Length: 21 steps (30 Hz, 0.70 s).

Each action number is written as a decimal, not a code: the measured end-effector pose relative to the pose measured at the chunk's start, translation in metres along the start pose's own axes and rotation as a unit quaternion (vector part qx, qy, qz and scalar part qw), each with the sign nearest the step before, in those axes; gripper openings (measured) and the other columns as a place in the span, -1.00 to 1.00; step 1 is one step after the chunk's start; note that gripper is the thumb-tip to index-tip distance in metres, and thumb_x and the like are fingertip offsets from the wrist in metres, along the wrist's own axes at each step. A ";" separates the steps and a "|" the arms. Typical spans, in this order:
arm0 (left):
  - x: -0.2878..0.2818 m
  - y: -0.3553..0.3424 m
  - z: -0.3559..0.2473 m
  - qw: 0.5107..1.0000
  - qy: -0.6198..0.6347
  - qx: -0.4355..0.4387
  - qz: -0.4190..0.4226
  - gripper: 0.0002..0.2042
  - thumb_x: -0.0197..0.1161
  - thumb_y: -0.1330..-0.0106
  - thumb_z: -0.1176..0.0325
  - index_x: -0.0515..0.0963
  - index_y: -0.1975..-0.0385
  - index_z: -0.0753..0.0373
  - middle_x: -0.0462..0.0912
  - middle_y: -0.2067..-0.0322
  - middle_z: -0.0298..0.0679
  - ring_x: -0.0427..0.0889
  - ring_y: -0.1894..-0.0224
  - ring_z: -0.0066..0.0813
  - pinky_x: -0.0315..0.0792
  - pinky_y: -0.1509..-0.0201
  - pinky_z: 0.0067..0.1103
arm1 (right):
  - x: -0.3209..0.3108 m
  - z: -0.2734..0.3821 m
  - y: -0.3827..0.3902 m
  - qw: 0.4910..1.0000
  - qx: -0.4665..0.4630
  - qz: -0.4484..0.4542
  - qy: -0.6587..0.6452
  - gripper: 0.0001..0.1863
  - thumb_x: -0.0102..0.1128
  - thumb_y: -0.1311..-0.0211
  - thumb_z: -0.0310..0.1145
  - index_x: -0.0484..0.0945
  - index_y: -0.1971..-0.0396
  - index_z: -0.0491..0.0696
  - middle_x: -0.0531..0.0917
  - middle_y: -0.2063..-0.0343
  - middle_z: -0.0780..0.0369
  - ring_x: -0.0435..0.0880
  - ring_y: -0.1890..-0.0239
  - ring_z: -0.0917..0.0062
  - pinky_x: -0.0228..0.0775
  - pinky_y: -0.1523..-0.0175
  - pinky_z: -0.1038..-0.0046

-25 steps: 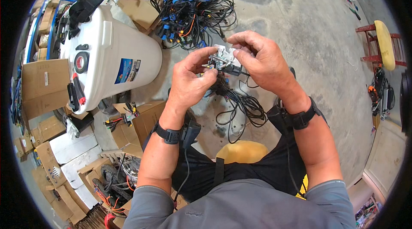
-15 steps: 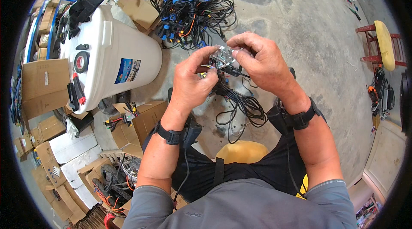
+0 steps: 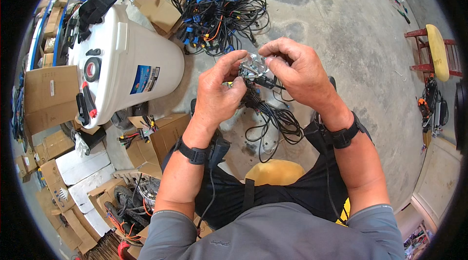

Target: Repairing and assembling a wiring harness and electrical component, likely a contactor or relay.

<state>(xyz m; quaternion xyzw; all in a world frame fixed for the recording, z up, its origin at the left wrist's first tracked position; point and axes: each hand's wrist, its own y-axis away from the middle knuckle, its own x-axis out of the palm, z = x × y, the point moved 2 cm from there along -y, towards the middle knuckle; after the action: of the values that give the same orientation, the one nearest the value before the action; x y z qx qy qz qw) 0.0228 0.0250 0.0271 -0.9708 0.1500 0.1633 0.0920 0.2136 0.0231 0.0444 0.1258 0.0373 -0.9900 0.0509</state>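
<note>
In front of me, my left hand [image 3: 214, 87] pinches the left side of a shiny silvery part [image 3: 252, 67] with its thumb and fingers. My right hand [image 3: 301, 72] is closed at the part's upper right edge, its thumb and fingertips pressed together. The part looks metallic or partly see-through; its exact kind I cannot make out. A black connector [image 3: 265, 82] with a cable sits against its lower side. Below it, a bundle of thin black cables [image 3: 270, 116] hangs or lies between my knees. Some of the fingertips are hidden behind the part.
A large heap of black cables with blue and yellow ends [image 3: 214, 16] lies on the floor ahead. To the left, a white bucket [image 3: 161, 60] bears black tape [image 3: 92, 69] and a red-and-black tool [image 3: 88, 100]. Cardboard boxes [image 3: 51, 94] crowd the left; a yellow-seated stool [image 3: 437, 53] stands right.
The silvery part has turned slightly between my hands, and the left fingertips have shifted a little along it. My arms stay almost in place.
</note>
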 end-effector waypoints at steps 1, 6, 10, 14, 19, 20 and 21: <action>0.000 0.000 0.000 1.000 0.009 -0.021 0.014 -0.52 0.12 -0.12 0.73 0.48 -0.11 0.34 0.66 0.12 -0.23 0.66 0.11 -0.53 0.56 -0.01 -0.57 | 0.000 0.000 0.000 1.000 0.008 0.004 -0.003 -0.80 0.12 -0.17 -0.49 0.63 0.26 -0.23 0.66 0.41 0.11 0.60 0.42 0.53 0.46 0.25 0.47; 0.000 0.002 0.008 1.000 -0.010 0.020 0.011 -0.53 0.15 -0.12 0.72 0.47 -0.10 0.36 0.66 0.10 -0.22 0.66 0.08 -0.51 0.57 -0.02 -0.56 | 0.000 -0.002 0.000 1.000 0.006 0.000 -0.029 -0.80 0.11 -0.18 -0.49 0.62 0.25 -0.24 0.66 0.40 0.12 0.60 0.41 0.54 0.46 0.25 0.47; 0.003 0.001 0.005 1.000 -0.012 0.017 0.005 -0.52 0.18 -0.11 0.71 0.46 -0.11 0.35 0.66 0.08 -0.19 0.66 0.04 -0.48 0.57 -0.04 -0.55 | 0.000 -0.004 0.000 1.000 0.001 -0.001 -0.024 -0.80 0.10 -0.18 -0.49 0.62 0.25 -0.24 0.67 0.39 0.11 0.62 0.39 0.52 0.47 0.23 0.47; 0.003 0.001 0.005 1.000 -0.023 0.010 0.001 -0.51 0.19 -0.10 0.69 0.45 -0.11 0.36 0.66 0.08 -0.19 0.66 0.06 -0.49 0.56 -0.03 -0.55 | 0.000 -0.001 0.000 1.000 0.007 0.004 -0.013 -0.79 0.10 -0.18 -0.49 0.62 0.24 -0.24 0.67 0.39 0.10 0.63 0.38 0.51 0.47 0.22 0.46; 0.003 -0.001 0.006 0.999 -0.015 -0.001 -0.035 -0.61 0.15 -0.08 0.67 0.54 0.03 0.36 0.71 0.31 -0.13 0.70 0.27 -0.50 0.61 0.15 -0.56 | 0.000 0.000 0.000 1.000 0.013 0.020 -0.002 -0.78 0.11 -0.18 -0.48 0.62 0.23 -0.24 0.67 0.38 0.09 0.63 0.38 0.52 0.47 0.22 0.47; 0.002 -0.001 0.009 0.999 -0.016 -0.001 -0.035 -0.61 0.15 -0.08 0.67 0.54 0.03 0.36 0.71 0.31 -0.13 0.70 0.27 -0.50 0.61 0.15 -0.56 | 0.000 0.000 -0.001 1.000 0.013 0.021 -0.003 -0.78 0.11 -0.18 -0.48 0.62 0.23 -0.24 0.67 0.38 0.09 0.63 0.38 0.52 0.47 0.22 0.47; 0.002 0.000 0.012 0.999 0.004 -0.023 -0.035 -0.62 0.15 -0.08 0.67 0.55 0.04 0.38 0.72 0.31 -0.15 0.70 0.26 -0.52 0.60 0.15 -0.57 | 0.001 -0.001 -0.001 0.999 0.024 0.032 -0.001 -0.77 0.12 -0.17 -0.46 0.62 0.22 -0.25 0.67 0.37 0.08 0.64 0.35 0.50 0.48 0.20 0.46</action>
<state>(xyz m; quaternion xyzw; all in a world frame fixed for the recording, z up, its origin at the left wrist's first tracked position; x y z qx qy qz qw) 0.0212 0.0273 0.0155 -0.9779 0.1126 0.1593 0.0750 0.2127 0.0239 0.0437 0.1270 0.0096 -0.9886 0.0798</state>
